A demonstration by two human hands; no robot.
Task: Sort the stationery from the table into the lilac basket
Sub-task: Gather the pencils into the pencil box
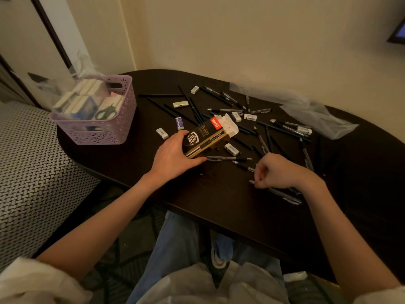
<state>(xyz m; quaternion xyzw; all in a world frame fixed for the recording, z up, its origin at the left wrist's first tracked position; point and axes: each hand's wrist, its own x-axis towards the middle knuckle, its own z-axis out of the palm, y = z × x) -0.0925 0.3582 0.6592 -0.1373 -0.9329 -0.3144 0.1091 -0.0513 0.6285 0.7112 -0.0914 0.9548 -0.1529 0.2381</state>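
A dark oval table [219, 200] carries several scattered black pens [228, 158], pencils and small white erasers [231, 149]. My left hand [173, 156] grips the near end of a black and gold pen box [206, 137] whose white flap stands open at the far end. My right hand [276, 172] is curled over a clear pen [282, 194] near the table's front, fingers pinched on it. The lilac basket [98, 123] stands at the table's left end, holding boxed items and green-handled scissors [107, 111].
Two clear plastic bags [320, 119] lie along the wall at the back right. A woven black and white seat [32, 172] sits to the left of the table. My knees in blue jeans [175, 249] are under the front edge.
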